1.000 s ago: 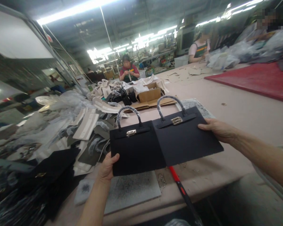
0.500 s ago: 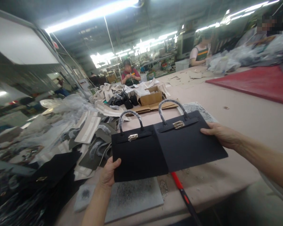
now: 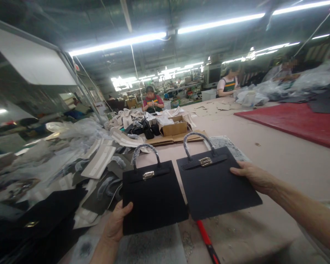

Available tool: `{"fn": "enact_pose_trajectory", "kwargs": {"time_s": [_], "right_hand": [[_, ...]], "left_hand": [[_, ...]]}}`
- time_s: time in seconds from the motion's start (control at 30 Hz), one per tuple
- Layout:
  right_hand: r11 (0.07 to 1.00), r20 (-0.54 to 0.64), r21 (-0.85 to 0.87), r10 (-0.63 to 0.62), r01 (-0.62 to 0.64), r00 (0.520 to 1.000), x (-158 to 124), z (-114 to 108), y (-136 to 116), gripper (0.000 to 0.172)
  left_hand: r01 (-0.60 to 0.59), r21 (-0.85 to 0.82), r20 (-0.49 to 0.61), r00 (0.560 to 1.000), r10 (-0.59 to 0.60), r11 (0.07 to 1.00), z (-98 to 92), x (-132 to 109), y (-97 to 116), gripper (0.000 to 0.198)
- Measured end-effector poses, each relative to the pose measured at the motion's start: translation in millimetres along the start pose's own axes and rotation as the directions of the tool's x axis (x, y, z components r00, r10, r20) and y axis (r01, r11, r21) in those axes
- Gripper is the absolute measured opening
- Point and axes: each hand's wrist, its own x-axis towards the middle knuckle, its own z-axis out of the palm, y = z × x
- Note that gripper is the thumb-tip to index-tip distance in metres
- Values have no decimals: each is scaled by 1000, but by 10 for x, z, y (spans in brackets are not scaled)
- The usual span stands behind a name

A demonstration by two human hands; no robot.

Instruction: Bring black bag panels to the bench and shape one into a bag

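pinkish workshop bench (image 3: 222, 123), fingers of left hand (image 3: 115, 222) gripping one black bag panel (image 3: 154, 201), fingers of right hand (image 3: 254, 176) gripping second panel (image 3: 220, 187), thin gap between

FREE: wide bare lane of surface (image 3: 220, 124) between right black panel (image 3: 221, 189) and red board (image 3: 288, 123), toward right edge | NARROW: slot between left black panel (image 3: 155, 201) and right black panel | BLOCKED: heaped pieces (image 3: 100, 161) along left edge; cardboard box (image 3: 174, 129) beyond both panels; red-and-black handle (image 3: 204, 233) by near edge
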Motion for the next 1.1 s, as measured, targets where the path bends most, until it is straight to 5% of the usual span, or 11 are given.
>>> {"fn": "enact_pose_trajectory", "kwargs": {"time_s": [0.3, 0.63, 0.9, 1.1], "right_hand": [[999, 24, -20, 29, -29, 999, -76, 133, 22, 42], [988, -99, -72, 132, -140, 986, -73, 298, 15, 73], [992, 48, -56, 120, -117, 992, -32, 302, 100, 45], [993, 150, -78, 100, -89, 984, -36, 377, 126, 40]], "left_hand": [[-18, -64, 83, 996, 24, 998, 163, 22, -84, 53], [-75, -74, 253, 963, 92, 994, 502, 65, -192, 52], [-117, -115, 229, 963, 141, 986, 670, 142, -312, 58], [-100, -126, 207, 970, 124, 987, 871, 160, -313, 59]]}}
